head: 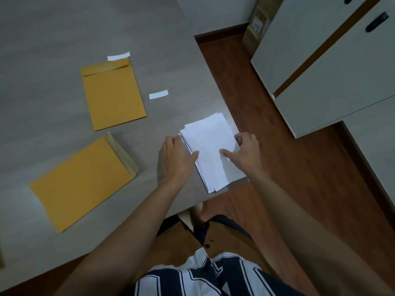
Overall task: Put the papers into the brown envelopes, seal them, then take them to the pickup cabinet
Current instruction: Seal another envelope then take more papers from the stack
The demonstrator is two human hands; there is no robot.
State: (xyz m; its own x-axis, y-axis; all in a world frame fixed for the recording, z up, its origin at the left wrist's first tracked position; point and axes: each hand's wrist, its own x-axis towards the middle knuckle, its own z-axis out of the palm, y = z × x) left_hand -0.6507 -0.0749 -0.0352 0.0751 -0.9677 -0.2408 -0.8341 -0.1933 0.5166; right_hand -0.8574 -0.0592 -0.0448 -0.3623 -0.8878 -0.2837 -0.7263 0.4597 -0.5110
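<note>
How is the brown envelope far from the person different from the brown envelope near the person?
The far envelope has its flap folded down, so it looks closed; the near envelope has its flap open, standing out at its right edge. The far envelope lies nearly upright in the view; the near envelope is turned at a clear slant. A white strip lies just above the far envelope; none lies beside the near one. Both are brown, flat on the grey table, and untouched by either hand.

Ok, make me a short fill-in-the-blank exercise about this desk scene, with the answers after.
1. Both hands, left hand and right hand, hold the stack of ____ papers.
2. The number of brown envelopes lying on the table is ____.
3. The small white strips on the table number ____.

Missing words: white; two; two
</note>
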